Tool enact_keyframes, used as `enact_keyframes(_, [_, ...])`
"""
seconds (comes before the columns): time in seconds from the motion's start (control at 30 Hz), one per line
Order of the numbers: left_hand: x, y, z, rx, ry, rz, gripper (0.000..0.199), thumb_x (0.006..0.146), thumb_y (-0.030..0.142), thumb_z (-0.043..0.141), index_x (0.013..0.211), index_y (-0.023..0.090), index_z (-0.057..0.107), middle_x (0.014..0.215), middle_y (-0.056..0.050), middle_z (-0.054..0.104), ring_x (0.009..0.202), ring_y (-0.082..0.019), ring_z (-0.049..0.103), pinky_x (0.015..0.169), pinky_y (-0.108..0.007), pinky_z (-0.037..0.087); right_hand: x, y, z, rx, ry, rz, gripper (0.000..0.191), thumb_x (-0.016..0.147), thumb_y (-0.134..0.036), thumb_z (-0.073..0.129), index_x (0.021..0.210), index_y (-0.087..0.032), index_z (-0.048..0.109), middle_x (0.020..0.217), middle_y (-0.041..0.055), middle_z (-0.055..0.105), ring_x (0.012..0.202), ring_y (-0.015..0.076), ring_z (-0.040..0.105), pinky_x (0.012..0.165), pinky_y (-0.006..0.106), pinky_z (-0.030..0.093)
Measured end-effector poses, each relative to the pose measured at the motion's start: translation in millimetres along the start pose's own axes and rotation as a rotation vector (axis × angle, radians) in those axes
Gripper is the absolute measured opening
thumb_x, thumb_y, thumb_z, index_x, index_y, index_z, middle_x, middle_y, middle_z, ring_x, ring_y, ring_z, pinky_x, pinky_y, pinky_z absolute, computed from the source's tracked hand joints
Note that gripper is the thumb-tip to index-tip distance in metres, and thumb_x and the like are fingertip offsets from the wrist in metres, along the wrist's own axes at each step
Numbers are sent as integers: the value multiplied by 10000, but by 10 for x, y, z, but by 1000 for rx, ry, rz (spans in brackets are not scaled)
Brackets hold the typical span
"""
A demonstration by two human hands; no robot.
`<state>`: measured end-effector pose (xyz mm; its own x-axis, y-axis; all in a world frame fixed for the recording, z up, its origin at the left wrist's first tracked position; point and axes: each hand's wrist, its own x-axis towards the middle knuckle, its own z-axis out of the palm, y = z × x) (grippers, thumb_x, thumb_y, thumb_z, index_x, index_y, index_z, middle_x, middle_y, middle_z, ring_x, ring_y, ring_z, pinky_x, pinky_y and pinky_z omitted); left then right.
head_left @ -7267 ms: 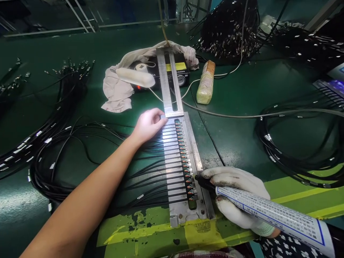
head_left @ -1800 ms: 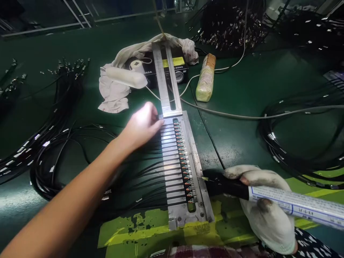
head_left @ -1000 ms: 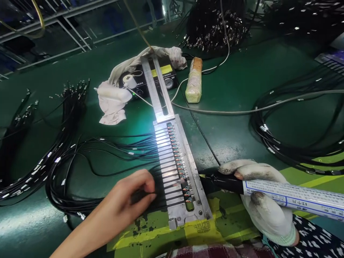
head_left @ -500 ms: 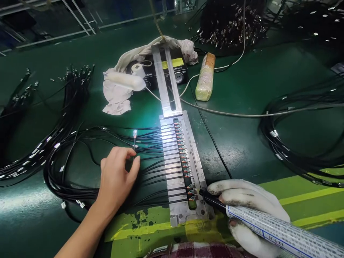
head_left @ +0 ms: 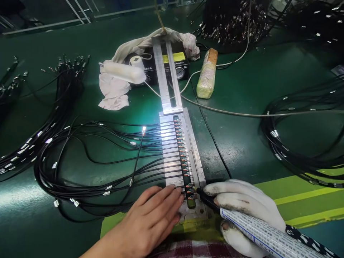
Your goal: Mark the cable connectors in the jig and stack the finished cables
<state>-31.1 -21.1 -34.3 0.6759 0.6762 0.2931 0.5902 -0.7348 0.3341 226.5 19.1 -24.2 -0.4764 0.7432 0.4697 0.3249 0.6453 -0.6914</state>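
My bare left hand (head_left: 157, 215) lies flat, fingers stretched out together, over the lower cables and the near end of the metal fixture (head_left: 170, 154). Black cables (head_left: 150, 165) run from the left across the fixture, their stripped terminal ends (head_left: 185, 157) lined up in its slot. My right hand (head_left: 244, 204), in a soiled white glove, grips a white printed glue tube (head_left: 258, 224) with a black nozzle. The nozzle tip is at the right edge of the slot, by the lower terminals; contact is unclear. A loose cable end (head_left: 143, 131) lies across the other cables.
Behind the fixture stands a black control box (head_left: 178, 68) with a gauge, a white cloth (head_left: 114, 96) and a white lamp-like object (head_left: 125, 72). A wrapped block (head_left: 206, 75) lies to its right. Cable bundles (head_left: 71, 79) sit left, with coiled cables (head_left: 271, 136) right.
My left hand has left the cables at mid-fixture, moved down and right, and flattened over the near end. The nozzle has shifted slightly left and up toward the slot.
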Motion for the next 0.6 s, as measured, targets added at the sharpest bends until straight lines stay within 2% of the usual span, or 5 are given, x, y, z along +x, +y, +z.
enact_keyframes(0.17, [-55, -2, 52, 9, 28, -13, 260, 961, 154, 521, 1177, 98, 654, 1207, -67, 690, 1157, -202, 603, 1073, -326, 346, -17, 21, -2, -10, -37, 1, 188, 788, -226, 573, 973, -195, 593, 975, 81, 738, 819, 221, 731, 695, 317, 609])
enact_keyframes(0.37, [-48, -2, 64, 12, 42, -6, 248, 953, 156, 520, 1146, 107, 667, 1187, -71, 700, 1136, -211, 621, 1024, -333, 401, 2, 11, -12, -39, -24, -17, 168, 791, -232, 557, 953, -199, 590, 945, 85, 745, 787, 222, 736, 659, 314, 609])
enact_keyframes(0.6, [-56, 3, 59, 12, 54, 42, 235, 944, 152, 540, 1117, 80, 683, 1170, -72, 707, 1139, -197, 619, 1071, -322, 358, 29, -9, -11, -55, -8, -39, 150, 798, -214, 537, 935, -193, 592, 916, 76, 751, 759, 201, 738, 632, 302, 606])
